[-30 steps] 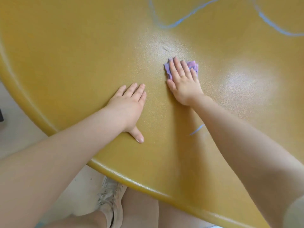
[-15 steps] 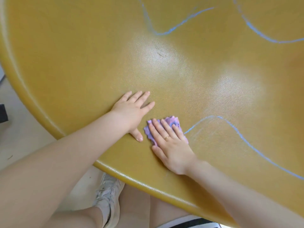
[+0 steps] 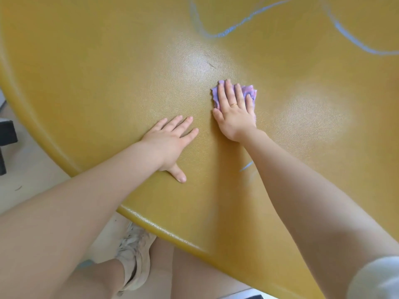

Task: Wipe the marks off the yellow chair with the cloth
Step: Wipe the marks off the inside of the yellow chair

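Right hand (image 3: 234, 111) flat, fingers spread, pressing purple cloth (image 3: 248, 92) onto yellow chair (image 3: 108, 72) for rubbing; left hand (image 3: 170, 143) open, palm down, probably bracing; blue marks (image 3: 237, 24) beyond.

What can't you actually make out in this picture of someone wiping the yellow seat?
- Head view: most of the purple cloth lies under the right hand.
- The short blue mark runs under the right forearm, so its length is hidden.
- The blue lines at the top are cut off by the frame edge.
- The yellow chair overflows the frame, so its shape is unclear.
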